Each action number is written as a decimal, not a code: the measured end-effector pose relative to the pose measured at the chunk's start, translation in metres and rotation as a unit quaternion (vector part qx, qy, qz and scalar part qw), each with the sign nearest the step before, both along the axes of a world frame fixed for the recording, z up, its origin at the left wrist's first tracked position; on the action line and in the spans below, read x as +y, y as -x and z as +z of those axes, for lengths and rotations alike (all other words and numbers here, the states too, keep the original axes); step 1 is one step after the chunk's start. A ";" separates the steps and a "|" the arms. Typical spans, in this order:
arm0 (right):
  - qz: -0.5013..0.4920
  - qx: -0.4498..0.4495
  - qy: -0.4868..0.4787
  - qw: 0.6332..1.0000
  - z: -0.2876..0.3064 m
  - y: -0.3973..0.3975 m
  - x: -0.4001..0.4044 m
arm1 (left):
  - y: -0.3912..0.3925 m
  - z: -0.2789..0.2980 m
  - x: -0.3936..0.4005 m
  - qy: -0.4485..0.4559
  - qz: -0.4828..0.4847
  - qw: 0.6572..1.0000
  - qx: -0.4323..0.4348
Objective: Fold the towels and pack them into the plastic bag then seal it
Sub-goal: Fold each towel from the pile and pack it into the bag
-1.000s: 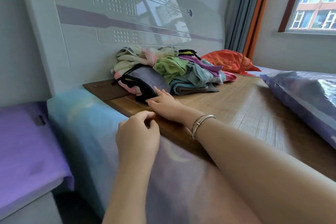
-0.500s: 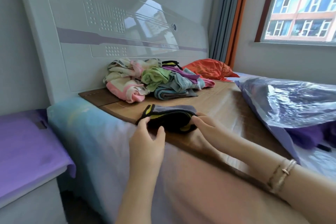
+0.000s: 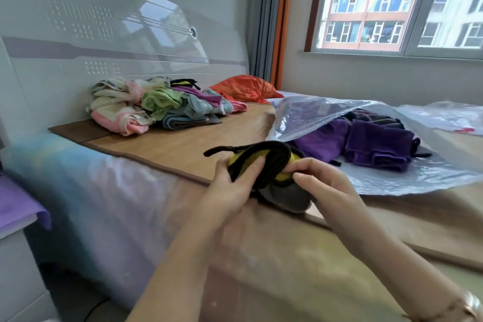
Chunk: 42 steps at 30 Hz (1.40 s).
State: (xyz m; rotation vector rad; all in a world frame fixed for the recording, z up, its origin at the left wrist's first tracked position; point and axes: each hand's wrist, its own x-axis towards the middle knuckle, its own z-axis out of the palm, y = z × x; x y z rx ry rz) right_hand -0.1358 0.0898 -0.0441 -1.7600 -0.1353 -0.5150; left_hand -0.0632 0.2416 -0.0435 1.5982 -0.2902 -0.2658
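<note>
Gripping a folded towel (image 3: 264, 165) from both sides, above the near edge of the bed (image 3: 162, 214). Left hand (image 3: 232, 185) curled round the towel's left end, thumb on top near a black loop, fingers spread across the black and yellow face. Right hand (image 3: 324, 185) wrapped round the right end, fingertips pressed into the yellow fold, thumb hidden underneath. Both forearms reaching up from the lower edge of the view, meeting at the towel; a bracelet (image 3: 467, 306) on the right wrist. Grey underside of the towel hanging just over the wooden mat (image 3: 183, 146) that covers the bed.

Just right of the towel, a clear plastic bag (image 3: 326, 115) lying with its mouth lifted toward the hands, purple towels (image 3: 376, 146) stacked inside. Well beyond the towel, against the headboard (image 3: 104, 34), a loose pile of towels (image 3: 156, 107) in pink, green, blue and purple. Past that pile, an orange pillow (image 3: 243, 87) by the curtain.
</note>
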 end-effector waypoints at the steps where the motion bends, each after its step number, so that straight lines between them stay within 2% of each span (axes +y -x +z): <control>1: 0.007 0.000 -0.019 1.000 -0.002 0.005 -0.005 | 0.007 0.000 -0.007 0.028 -0.032 0.999 0.011; 3: 0.017 -0.012 -0.016 1.000 -0.004 0.016 -0.014 | 0.016 0.000 -0.020 0.062 -0.067 0.996 0.011; 6: -0.015 -0.070 0.081 0.994 -0.004 0.026 -0.023 | 0.025 -0.001 -0.036 0.023 -0.067 0.996 -0.056; 8: -0.057 -0.110 0.138 0.983 -0.004 0.030 -0.027 | 0.030 0.000 -0.044 0.031 -0.054 0.994 -0.088; 13: -0.098 -0.124 0.107 0.982 0.000 0.040 -0.038 | 0.045 0.010 -0.063 -0.034 0.044 0.971 -0.231; 16: -0.108 -0.088 0.081 0.987 0.001 0.049 -0.044 | 0.058 0.017 -0.071 -0.016 0.039 0.959 -0.280; 18: -0.086 -0.080 0.034 0.992 0.005 0.057 -0.048 | 0.066 0.022 -0.076 0.021 -0.004 0.965 -0.263; 20: -0.058 -0.082 0.031 0.994 0.010 0.065 -0.053 | 0.070 0.027 -0.079 0.056 -0.065 0.971 -0.223; 24: -0.001 -0.034 0.087 0.996 0.016 0.078 -0.060 | 0.077 0.038 -0.085 0.138 -0.175 0.969 -0.107; 26: -0.009 -0.040 0.141 0.989 0.017 0.081 -0.066 | 0.085 0.043 -0.084 0.143 -0.234 0.956 -0.102; 28: -0.056 -0.034 0.206 0.976 0.020 0.086 -0.071 | 0.089 0.042 -0.083 0.111 -0.240 0.952 -0.153; 30: -0.092 -0.020 0.244 0.965 0.025 0.093 -0.075 | 0.085 0.040 -0.083 0.018 -0.172 0.941 -0.290; 32: -0.120 -0.012 0.251 0.960 0.028 0.098 -0.077 | 0.080 0.041 -0.084 -0.085 -0.078 0.896 -0.429; 34: -0.129 -0.008 0.244 0.961 0.032 0.101 -0.076 | 0.078 0.046 -0.086 -0.124 -0.009 0.861 -0.494; 35: -0.134 -0.014 0.251 0.959 0.034 0.102 -0.076 | 0.078 0.047 -0.086 -0.124 0.008 0.856 -0.501; 36: -0.145 -0.021 0.256 0.956 0.035 0.102 -0.077 | 0.077 0.048 -0.087 -0.120 0.010 0.859 -0.497; 38: -0.176 -0.030 0.237 0.955 0.040 0.104 -0.080 | 0.078 0.050 -0.086 -0.087 -0.037 0.886 -0.453; 40: -0.193 -0.017 0.226 0.955 0.045 0.107 -0.085 | 0.077 0.051 -0.085 -0.033 -0.086 0.928 -0.361; 42: -0.188 -0.002 0.208 0.960 0.047 0.107 -0.093 | 0.070 0.050 -0.085 0.018 -0.086 0.962 -0.260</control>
